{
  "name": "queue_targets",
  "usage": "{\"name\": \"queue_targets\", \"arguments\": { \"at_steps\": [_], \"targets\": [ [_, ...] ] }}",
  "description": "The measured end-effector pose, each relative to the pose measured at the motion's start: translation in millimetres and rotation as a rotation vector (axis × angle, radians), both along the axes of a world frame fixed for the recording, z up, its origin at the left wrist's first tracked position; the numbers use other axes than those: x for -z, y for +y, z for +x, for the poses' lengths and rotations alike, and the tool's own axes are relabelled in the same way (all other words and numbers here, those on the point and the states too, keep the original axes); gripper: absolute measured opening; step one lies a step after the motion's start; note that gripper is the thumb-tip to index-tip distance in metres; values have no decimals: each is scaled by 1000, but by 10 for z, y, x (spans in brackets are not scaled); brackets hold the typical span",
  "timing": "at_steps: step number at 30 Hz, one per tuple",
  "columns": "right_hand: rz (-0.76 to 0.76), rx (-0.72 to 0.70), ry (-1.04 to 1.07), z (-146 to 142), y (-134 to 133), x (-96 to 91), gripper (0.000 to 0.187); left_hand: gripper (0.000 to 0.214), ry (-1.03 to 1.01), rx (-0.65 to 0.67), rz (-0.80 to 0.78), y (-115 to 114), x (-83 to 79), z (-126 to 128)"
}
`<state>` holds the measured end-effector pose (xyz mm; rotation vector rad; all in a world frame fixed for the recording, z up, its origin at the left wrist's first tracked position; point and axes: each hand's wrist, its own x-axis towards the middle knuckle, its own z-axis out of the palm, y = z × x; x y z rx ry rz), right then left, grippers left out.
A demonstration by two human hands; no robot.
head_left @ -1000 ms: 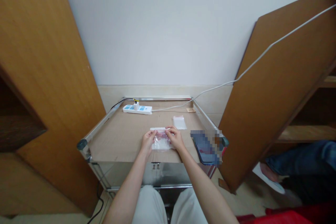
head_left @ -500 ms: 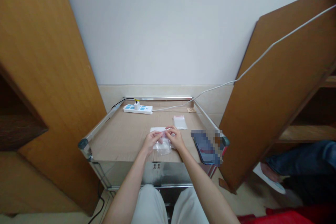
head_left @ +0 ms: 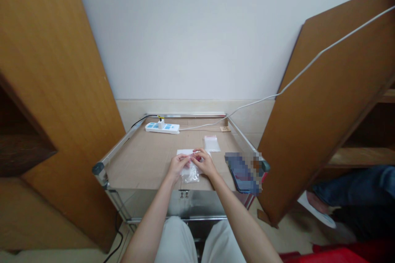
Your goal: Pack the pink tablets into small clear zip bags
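Both hands meet over the middle of a small cart's cardboard-lined top (head_left: 142,160). My left hand (head_left: 177,166) and my right hand (head_left: 205,162) pinch the top edge of a small clear plastic zip bag (head_left: 191,173) with a pink strip, which hangs crumpled between them. Fingertips of the two hands nearly touch. Beneath the hands lies a flat white bag or sheet (head_left: 182,152). Another small clear zip bag (head_left: 212,143) lies flat just beyond the right hand.
A white power strip (head_left: 162,128) with a plug and cables sits at the cart's far edge. A dark phone-like object (head_left: 242,172) lies at the right side. Wooden panels (head_left: 52,90) flank the cart. Another person's leg (head_left: 354,187) shows at the right.
The hands have drawn together, from holding the bag spread wide to pinching it near its middle. The bag has gone from stretched flat to bunched and hanging.
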<state>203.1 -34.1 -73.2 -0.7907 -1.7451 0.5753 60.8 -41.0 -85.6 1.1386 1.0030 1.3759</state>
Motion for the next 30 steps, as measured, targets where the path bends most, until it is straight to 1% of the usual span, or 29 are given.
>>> {"name": "queue_targets", "arguments": {
  "at_steps": [7, 13, 19, 25, 30],
  "targets": [
    [-21, -29, -29, 16, -7, -19, 10, 30, 53, 0, -27, -25, -34, 35],
    [-54, -14, 2, 20, 17, 14, 11, 29, 48, 22, -2, -1, 14, 13],
    [-40, 11, 63, 4, 40, 30, 14, 32, -12, 8, -91, -2, -16, 11],
    [-56, 45, 94, 8, 23, -14, 18, 37, -107, 22, -87, -14, -41, 3],
    [-68, 47, 127, 20, 24, -17, 18, 34, -147, -18, -74, -12, -31, -5]
  ]
}}
